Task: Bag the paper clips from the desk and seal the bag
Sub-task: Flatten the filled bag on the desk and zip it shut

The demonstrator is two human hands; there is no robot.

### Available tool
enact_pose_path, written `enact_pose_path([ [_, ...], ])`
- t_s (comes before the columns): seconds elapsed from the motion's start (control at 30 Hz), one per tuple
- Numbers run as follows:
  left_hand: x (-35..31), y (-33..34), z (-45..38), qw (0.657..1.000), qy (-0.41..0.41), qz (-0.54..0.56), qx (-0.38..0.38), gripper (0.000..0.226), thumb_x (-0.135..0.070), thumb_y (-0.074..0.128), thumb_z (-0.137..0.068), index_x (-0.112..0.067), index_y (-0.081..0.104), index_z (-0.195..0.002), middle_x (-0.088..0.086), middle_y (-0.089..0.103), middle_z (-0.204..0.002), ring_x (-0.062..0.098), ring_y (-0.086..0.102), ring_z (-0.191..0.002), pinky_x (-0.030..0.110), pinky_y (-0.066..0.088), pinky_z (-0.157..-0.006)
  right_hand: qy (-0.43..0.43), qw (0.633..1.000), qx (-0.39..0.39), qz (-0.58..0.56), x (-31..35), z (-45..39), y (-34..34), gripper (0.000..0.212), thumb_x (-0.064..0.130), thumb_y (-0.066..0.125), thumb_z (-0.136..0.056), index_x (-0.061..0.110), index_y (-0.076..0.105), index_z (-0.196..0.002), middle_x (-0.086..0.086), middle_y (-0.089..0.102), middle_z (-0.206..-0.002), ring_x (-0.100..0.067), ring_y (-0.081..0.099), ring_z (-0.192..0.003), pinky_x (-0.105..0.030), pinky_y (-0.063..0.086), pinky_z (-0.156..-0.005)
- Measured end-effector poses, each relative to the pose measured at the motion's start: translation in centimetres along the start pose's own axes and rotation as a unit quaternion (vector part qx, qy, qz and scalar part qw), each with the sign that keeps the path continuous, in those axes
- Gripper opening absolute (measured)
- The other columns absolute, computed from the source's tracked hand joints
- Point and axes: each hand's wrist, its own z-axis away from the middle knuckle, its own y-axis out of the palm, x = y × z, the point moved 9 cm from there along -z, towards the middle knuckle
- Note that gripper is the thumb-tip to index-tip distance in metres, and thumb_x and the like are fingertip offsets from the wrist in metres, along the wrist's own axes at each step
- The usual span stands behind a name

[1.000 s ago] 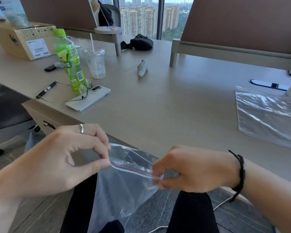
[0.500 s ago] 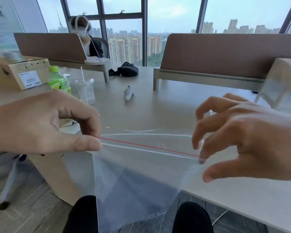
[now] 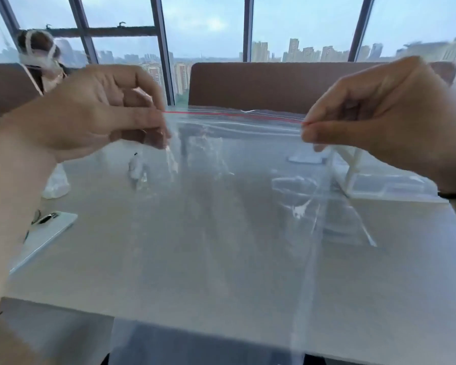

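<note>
Plastic fills the middle of the head view: a clear zip bag (image 3: 237, 206) with a red seal line hangs stretched between both hands, held up in front of the camera above the worktop (image 3: 95, 264). The left hand (image 3: 90, 114), at centre left, pinches one top corner; the right hand (image 3: 379, 106), at centre right, pinches the other, fingers curled on the strip. Pulling the corners apart keeps the seal taut, probably to check or press it along its length. Whether paper clips are inside I cannot tell; none show through the blurred film. A phone (image 3: 48, 233) lies at lower left.
</note>
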Motion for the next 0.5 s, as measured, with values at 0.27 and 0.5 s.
enact_pose_path([
  [0.27, 17.8, 0.7, -7.0, 0.978, -0.171, -0.010, -0.116, 0.038, 0.005, 0.063, -0.093, -0.008, 0.055, -0.128, 0.016, 0.067, -0.075, 0.027, 0.063, -0.060, 0.048, 0.060, -0.076, 0.217, 0.968, -0.106, -0.064, -21.8, -2.6, 6.3, 0.027, -0.001, 0.080, -0.075, 0.016, 0.071, -0.093, -0.004, 0.066, -0.079, -0.001, 0.058, -0.055, -0.021, 0.050, -0.058],
  [0.5, 27.8, 0.5, -7.3, 0.942, -0.205, -0.103, -0.243, 0.044, -0.008, 0.071, -0.089, -0.013, 0.053, -0.130, 0.008, 0.075, -0.081, 0.027, 0.074, -0.072, 0.048, 0.060, -0.083, 0.309, 0.930, -0.196, 0.020, -28.9, 0.1, 10.8, 0.041, 0.014, 0.070, -0.087, 0.025, 0.058, -0.124, 0.001, 0.052, -0.126, -0.007, 0.064, -0.092, -0.019, 0.054, -0.076],
])
